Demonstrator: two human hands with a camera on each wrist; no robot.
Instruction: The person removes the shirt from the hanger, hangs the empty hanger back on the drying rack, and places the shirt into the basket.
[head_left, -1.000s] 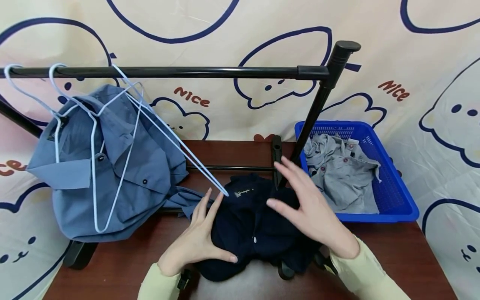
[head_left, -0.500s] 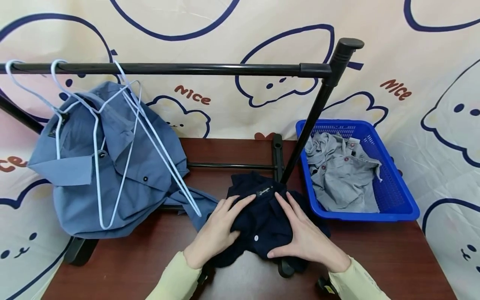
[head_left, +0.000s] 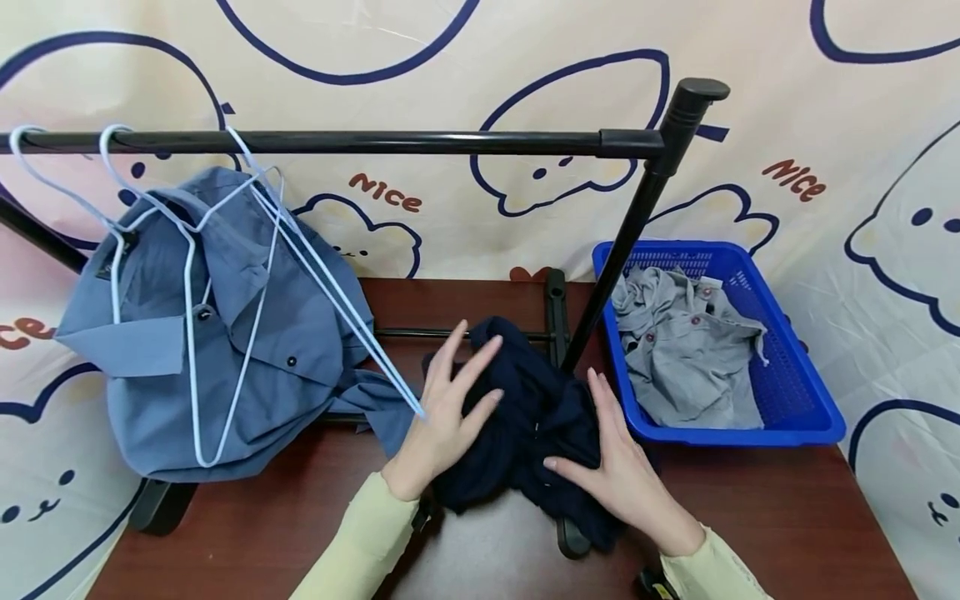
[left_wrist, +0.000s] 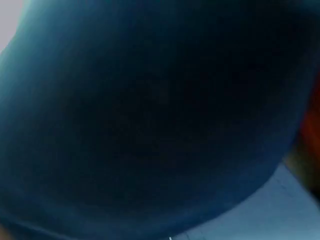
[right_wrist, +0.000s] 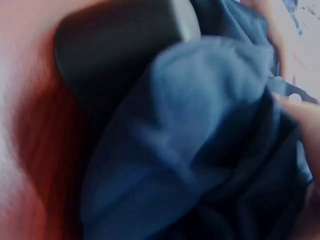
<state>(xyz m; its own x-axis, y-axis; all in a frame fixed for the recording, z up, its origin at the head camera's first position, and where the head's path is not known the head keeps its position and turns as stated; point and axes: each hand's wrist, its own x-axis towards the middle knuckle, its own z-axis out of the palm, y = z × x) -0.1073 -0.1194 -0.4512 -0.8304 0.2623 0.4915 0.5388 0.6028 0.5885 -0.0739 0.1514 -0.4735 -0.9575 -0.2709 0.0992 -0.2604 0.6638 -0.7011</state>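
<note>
Both the left hand (head_left: 444, 425) and the right hand (head_left: 624, 483) are placed at a dark navy garment (head_left: 528, 437), one at each side of it, and they are apart from each other. The fingers of the left hand are spread and rather straight, over the left part of the cloth. The right hand has its thumb stretched toward the middle of the garment, while its other fingers point forward; I cannot tell how firmly either hand touches. This garment lies bunched on the brown table (head_left: 757, 517), at the lower end of a black slanting post (head_left: 622, 242), and over a part of a black foot (head_left: 573, 540). On the horizontal black bar (head_left: 420, 142) are light blue hangers (head_left: 191, 333), and the lower end of one hanger comes just beside the left hand. A large grey-blue shirt (head_left: 150, 417) is at the left, behind the wires. Right of the post stands a blue basket (head_left: 801, 367), in which a grey garment (head_left: 690, 358) lies. Pale yellow sleeves (head_left: 367, 533) reach near both hands. The left wrist view is mostly filled by blurred dark cloth, and the right wrist view shows folded cloth beside a black rounded piece (right_wrist: 120, 45)
</note>
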